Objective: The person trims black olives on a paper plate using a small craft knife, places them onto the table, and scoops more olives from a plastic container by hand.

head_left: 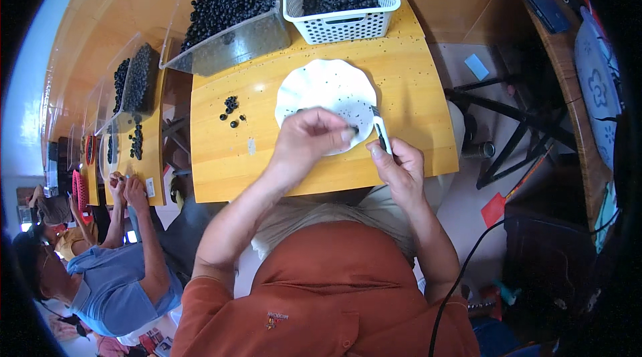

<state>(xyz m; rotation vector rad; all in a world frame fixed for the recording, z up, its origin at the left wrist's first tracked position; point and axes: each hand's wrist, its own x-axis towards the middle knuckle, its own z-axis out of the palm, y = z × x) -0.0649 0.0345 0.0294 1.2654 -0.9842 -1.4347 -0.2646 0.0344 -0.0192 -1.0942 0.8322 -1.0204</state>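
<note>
Over the plate, head view: left hand (311,140), thumb and fingertips pinched nearly closed on one small black bead-like piece (353,130), above the right part of the white scalloped plate (301,83).
Cutter side: right hand (403,166), fingers curled around a slim white-and-black cutter (380,131), tip upward, probably to keep its edge near the pinched piece.
Plate: between person and containers, dark specks on it, perhaps placed to catch crumbs.
Containers: clear bin (247,53) and white perforated basket (376,27) at the far edge, both holding black pieces, seemingly within reach.
Tabletop: loose pieces (231,103) left of the plate.
Writing: small chest emblem (274,320) with lettering; neighbouring table's label (150,187) too small to read.
</note>
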